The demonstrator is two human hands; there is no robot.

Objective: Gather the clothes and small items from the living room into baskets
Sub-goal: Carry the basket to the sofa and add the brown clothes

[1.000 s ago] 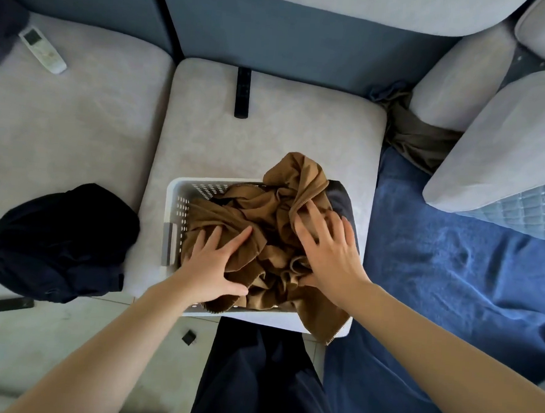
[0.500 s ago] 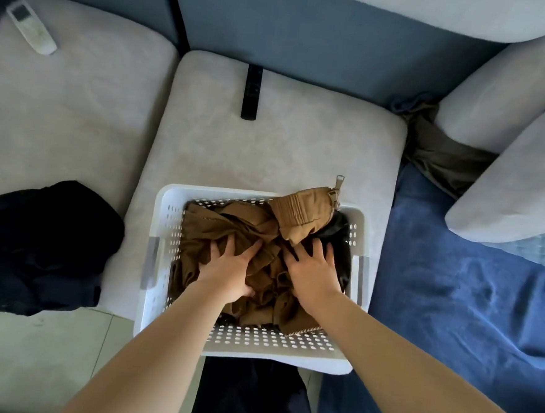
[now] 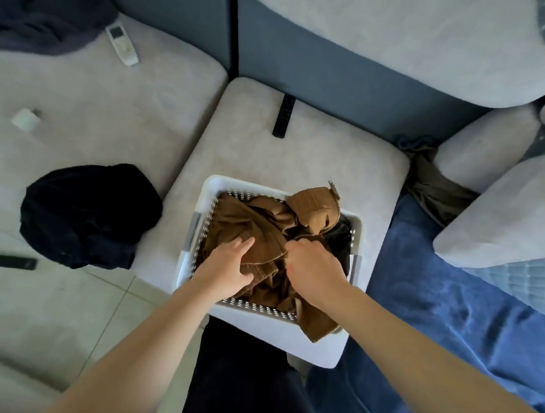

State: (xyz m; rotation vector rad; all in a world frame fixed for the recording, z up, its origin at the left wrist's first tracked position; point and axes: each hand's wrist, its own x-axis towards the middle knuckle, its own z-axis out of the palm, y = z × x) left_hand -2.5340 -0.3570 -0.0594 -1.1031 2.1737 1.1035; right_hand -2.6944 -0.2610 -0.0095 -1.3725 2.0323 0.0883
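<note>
A white perforated basket [image 3: 275, 332] sits at the front edge of a grey sofa seat. A brown zip-up garment [image 3: 247, 224] fills it, with one ribbed hem over the far rim and a flap hanging over the near rim. A dark garment shows under it at the basket's right side. My left hand [image 3: 228, 267] lies on the brown fabric with fingers spread flat. My right hand [image 3: 313, 267] has its fingers curled into the brown fabric near the zipper.
A black garment [image 3: 90, 213] lies on the left seat's front edge. A black remote [image 3: 283, 116], a white remote [image 3: 122, 45], a small white object [image 3: 25, 119] and a dark garment [image 3: 43, 13] rest on the sofa. An olive cloth [image 3: 434, 185] sits between cushions. A blue blanket [image 3: 450, 315] covers the right. A black phone-like item [image 3: 15, 262] lies on the floor.
My right hand went from flat on the brown garment to curled into it. A flap of the garment now hangs over the basket's near rim. The camera view shifted.
</note>
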